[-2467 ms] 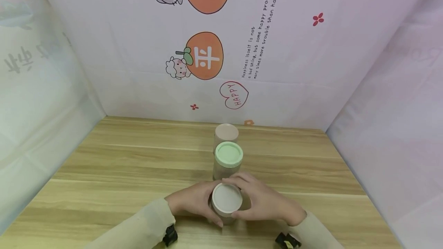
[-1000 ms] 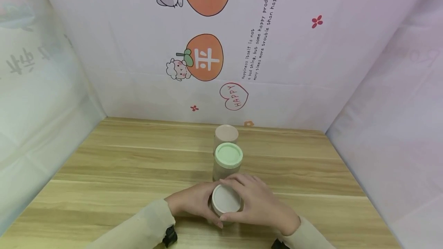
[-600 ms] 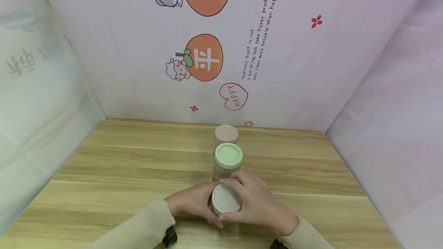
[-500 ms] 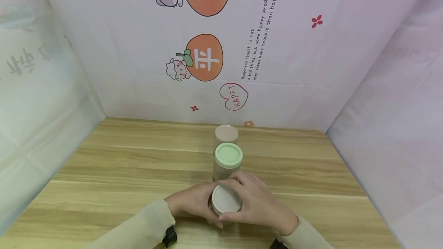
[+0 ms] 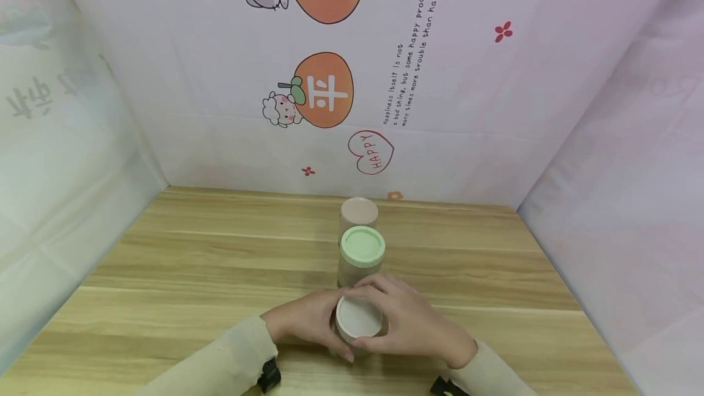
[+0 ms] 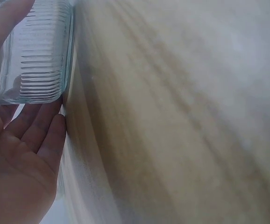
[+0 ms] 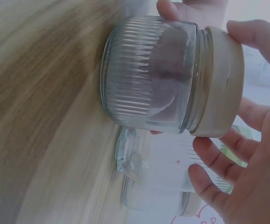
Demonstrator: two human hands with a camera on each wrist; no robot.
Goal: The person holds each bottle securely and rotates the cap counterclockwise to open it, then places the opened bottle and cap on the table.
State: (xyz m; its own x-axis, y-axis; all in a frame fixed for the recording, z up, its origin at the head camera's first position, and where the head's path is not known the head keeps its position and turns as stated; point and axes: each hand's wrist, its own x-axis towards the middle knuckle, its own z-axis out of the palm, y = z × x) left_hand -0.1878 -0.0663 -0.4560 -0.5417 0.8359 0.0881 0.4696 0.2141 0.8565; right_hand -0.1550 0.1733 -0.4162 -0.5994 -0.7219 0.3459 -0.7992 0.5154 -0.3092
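At the bottom centre of the head frame, a glass jar with a pale lid stands upright on the wooden table. The left hand is curled round the glass body, and the right hand grips the lid, thumb on one side and fingers on the other, so both are clamped on the same jar from opposite sides.

The likeliest trouble, as I judge it, is the jar spinning along with the lid if the left hand's hold slips on the smooth glass. Ridges of the neck show below the lid's rim at the centre right of the right wrist frame; if the lid sits crooked there, an uneven push could jam it. A sudden slip could also knock the green-lidded jar, which stands just beyond the right hand's fingers, and tip it towards the beige-lidded jar behind.

Nothing shows inside the held jar; the dark patch seen through its glass is probably the left hand. The other two, near the centre of the head frame, both wear lids, and their contents cannot be told.
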